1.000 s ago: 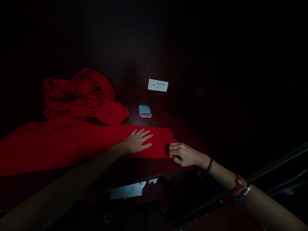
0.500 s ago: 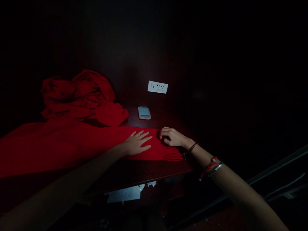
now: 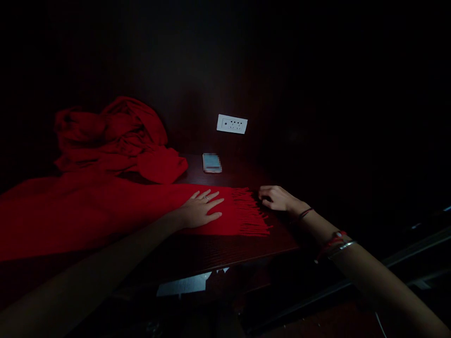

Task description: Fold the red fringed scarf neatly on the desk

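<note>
A long red scarf lies flat along the dark wooden surface, its fringe spread at the right end. Pressing on the scarf just left of the fringe is my left hand, palm down with fingers spread and a ring on one finger. My right hand is at the tips of the fringe, off the scarf's end. Its fingers are curled in, and whether a strand is between them is hidden. Bracelets circle my right wrist and forearm.
Behind the scarf at left is a crumpled heap of red cloth. A small pale-blue blurred object lies near the back wall, below a white socket plate. Papers sit below the surface's front edge.
My right hand has slid right, from over the scarf's end to beyond the fringe tips, uncovering the strands. My left hand stays in place. The view has shifted slightly.
</note>
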A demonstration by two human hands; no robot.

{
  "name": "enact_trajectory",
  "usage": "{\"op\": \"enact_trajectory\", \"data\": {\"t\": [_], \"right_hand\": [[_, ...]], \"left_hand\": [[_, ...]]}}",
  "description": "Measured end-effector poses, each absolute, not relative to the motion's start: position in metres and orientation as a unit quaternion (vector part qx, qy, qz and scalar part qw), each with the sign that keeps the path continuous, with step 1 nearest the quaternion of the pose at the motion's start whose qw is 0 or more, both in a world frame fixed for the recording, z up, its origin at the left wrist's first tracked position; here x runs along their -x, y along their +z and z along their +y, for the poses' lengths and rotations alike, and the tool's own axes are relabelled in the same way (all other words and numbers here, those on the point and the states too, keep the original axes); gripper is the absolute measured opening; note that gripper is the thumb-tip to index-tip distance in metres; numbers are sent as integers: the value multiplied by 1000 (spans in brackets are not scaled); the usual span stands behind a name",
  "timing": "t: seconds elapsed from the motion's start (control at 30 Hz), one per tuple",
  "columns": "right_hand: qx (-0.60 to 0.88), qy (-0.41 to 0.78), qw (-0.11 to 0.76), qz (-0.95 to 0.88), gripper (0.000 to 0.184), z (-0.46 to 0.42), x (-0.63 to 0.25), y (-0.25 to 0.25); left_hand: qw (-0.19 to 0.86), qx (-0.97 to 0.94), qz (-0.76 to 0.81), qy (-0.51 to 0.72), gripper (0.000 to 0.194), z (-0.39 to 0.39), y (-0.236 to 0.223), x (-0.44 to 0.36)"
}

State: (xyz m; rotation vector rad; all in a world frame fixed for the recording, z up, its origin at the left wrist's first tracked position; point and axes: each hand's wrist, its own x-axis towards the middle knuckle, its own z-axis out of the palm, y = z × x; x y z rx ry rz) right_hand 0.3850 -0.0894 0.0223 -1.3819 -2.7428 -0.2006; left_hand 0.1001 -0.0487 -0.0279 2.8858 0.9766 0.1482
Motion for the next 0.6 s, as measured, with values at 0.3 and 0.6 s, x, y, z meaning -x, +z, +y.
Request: {"op": "enact_trajectory", "data": {"t": [0.3,0.6], "right_hand": [[338,-7,97,-936,10,-64,-315,5],[405,11,105,-908,11,-94,-374,4]], "left_hand": [[36,-943,329,43,55,-49,-28,-100],[25,-946,319,54,54,-48,-30,-100]]}}
